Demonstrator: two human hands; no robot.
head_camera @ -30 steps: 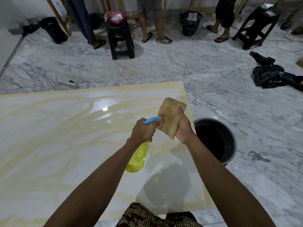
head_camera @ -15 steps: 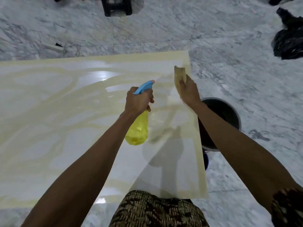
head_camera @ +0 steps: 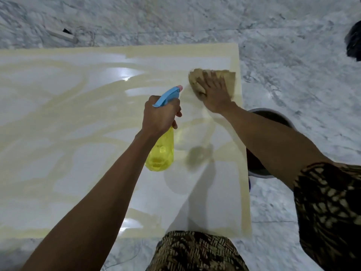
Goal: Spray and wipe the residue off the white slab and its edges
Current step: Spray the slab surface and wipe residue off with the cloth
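Note:
A large white slab (head_camera: 58, 118) lies flat on the marble floor, streaked with yellowish residue across its face and along its edges. My left hand (head_camera: 161, 114) grips a yellow spray bottle (head_camera: 161, 153) with a blue trigger head, its nozzle aimed toward the slab's far right corner. My right hand (head_camera: 214, 90) lies flat on a tan cloth (head_camera: 229, 80), pressing it onto the slab close to the right edge. Part of the cloth is hidden under my palm.
A dark bucket (head_camera: 273, 116) stands on the floor against the slab's right edge, partly behind my right arm. A white power strip (head_camera: 62, 35) with a cable lies beyond the far edge. A black bag (head_camera: 354, 43) is at far right.
The view has tilted down and closer to the slab. My right hand has lowered the cloth from mid-air flat onto the slab's far right corner. The bottle stays in my left hand.

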